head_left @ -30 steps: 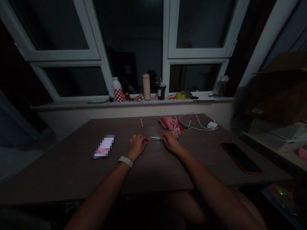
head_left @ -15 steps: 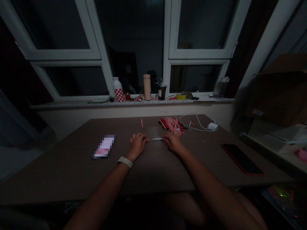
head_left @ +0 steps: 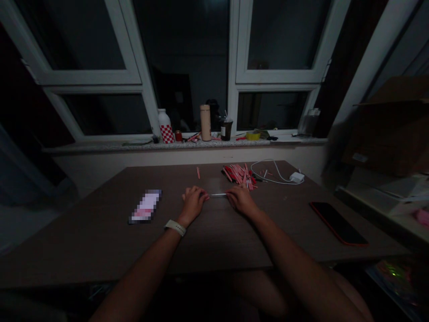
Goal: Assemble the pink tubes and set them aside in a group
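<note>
Between my two hands runs a thin whitish rod (head_left: pixel 219 194) that looks like a pen refill, lying level just above the table. My right hand (head_left: pixel 241 200) is closed in a pinch on its right end. My left hand (head_left: pixel 193 201), with a pale band on the wrist, is closed too, its fingertips at the rod's dark left tip. Something pinkish shows at those fingertips, too small and dim to name. Beyond my right hand lies a pile of pink pen parts (head_left: pixel 240 173), with red and black bits among them. A single pink pen piece (head_left: pixel 198 172) lies apart, beyond my left hand.
A lit phone (head_left: pixel 146 206) lies left on the brown table (head_left: pixel 100 241); a dark red-edged tablet or phone (head_left: pixel 338 223) lies right. A white charger (head_left: pixel 296 177) with its cable is at the back right. Bottles, a cup (head_left: pixel 226 129) and yellow tape (head_left: pixel 253 135) line the windowsill.
The rod's left tip now sits slightly closer to my left fingertips, narrowing the small gap there. Both hands have otherwise stayed in nearly the same place.
</note>
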Demonstrator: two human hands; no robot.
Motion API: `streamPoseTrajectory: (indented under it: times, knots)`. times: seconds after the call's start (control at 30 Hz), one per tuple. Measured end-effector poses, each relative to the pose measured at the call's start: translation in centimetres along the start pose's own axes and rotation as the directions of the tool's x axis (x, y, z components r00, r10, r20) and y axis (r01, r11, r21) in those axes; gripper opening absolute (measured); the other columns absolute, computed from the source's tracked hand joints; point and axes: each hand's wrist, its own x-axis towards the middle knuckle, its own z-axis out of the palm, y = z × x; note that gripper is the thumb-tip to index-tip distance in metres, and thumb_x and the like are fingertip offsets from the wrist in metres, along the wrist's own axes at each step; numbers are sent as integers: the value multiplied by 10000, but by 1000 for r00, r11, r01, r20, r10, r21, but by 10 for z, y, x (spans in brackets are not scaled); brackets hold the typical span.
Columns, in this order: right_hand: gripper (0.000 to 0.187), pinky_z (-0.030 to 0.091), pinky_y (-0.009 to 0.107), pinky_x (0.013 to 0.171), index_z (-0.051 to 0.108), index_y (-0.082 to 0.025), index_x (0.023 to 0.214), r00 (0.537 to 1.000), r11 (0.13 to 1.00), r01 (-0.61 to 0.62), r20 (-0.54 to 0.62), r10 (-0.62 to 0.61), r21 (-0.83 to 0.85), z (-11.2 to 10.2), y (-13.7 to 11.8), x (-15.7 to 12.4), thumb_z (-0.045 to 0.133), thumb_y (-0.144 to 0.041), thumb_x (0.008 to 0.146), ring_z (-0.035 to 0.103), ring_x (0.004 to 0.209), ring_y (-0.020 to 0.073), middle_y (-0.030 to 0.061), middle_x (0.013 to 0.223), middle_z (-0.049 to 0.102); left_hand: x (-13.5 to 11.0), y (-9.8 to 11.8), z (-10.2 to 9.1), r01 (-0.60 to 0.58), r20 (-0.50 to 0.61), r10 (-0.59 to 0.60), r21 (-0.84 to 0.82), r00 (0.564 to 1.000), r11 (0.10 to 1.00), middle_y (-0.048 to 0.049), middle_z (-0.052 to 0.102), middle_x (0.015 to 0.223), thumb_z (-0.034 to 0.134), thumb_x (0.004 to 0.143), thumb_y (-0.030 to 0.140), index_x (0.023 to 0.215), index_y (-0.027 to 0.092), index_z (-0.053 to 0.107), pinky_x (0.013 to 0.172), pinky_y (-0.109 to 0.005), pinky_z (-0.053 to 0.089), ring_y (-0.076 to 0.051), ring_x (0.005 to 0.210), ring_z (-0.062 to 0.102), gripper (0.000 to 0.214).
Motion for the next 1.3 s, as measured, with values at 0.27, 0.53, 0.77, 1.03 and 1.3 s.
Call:
streamPoseTrajectory:
  times: [0.27, 0.53, 0.77, 1.03, 1.3]
  knots:
    - [238, 350, 352, 941, 768, -184, 1034, 1000, 1000, -5, -13, 5, 7, 6, 6, 1, 539, -221, 984, 590, 946, 227, 100, 987, 752, 0, -2, 2, -12, -28, 11, -21, 1000, 1000, -69, 656, 1102, 593, 959, 375, 967, 232, 697, 875, -391, 366, -272, 1086, 504, 176]
    - [238, 342, 365, 945, 766, -175, 1010, 1000, 1000, 1, -11, -1, 7, 2, 2, 1, 532, -202, 981, 590, 931, 228, 95, 983, 754, 0, -1, 1, 5, -19, -5, -9, 1000, 1000, -68, 657, 1120, 573, 972, 358, 986, 234, 692, 894, -392, 361, -268, 1110, 503, 172]
    - [224, 366, 356, 911, 773, -206, 1042, 1000, 999, 22, -18, -21, 38, 11, 4, 0, 559, -252, 993, 545, 965, 238, 76, 996, 753, 0, 1, 0, -33, 12, 34, -58, 999, 998, -61, 681, 1101, 607, 948, 326, 963, 230, 691, 916, -399, 361, -273, 1110, 515, 129]
    - [235, 404, 372, 907, 767, -229, 1117, 999, 994, 33, 13, -34, 105, 19, 5, 0, 579, -286, 986, 540, 991, 259, 68, 1007, 749, 5, -11, 10, -100, -73, 79, -359, 994, 928, -59, 689, 931, 623, 908, 335, 924, 208, 693, 877, -379, 468, -230, 923, 627, 147]
    - [206, 420, 374, 907, 766, -224, 1059, 1000, 984, 6, -16, -3, 179, 19, 1, -1, 576, -253, 985, 566, 964, 242, 66, 982, 753, 9, -14, 22, -13, -44, -28, -727, 999, 687, -78, 708, 1023, 687, 861, 449, 1040, 182, 673, 808, -353, 572, -215, 935, 680, 322]
